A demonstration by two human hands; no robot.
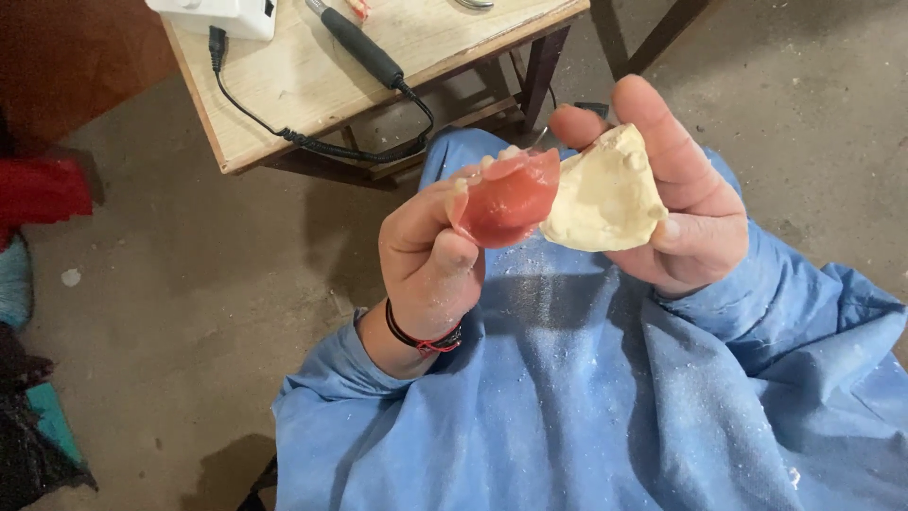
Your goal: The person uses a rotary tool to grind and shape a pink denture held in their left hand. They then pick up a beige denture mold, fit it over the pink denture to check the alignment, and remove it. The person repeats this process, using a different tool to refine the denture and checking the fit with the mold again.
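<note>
Left hand [430,255] grip closed on pink wax denture base [506,197], pinched at its left edge. Right hand [686,203] grip cups cream plaster cast [605,194], thumb on top. Pieces touching edge to edge, above blue gown [586,397].

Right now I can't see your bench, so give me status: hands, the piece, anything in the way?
Left hand grips pink denture base. Right hand holds cream plaster cast. The two pieces touch. Nothing between them.
</note>
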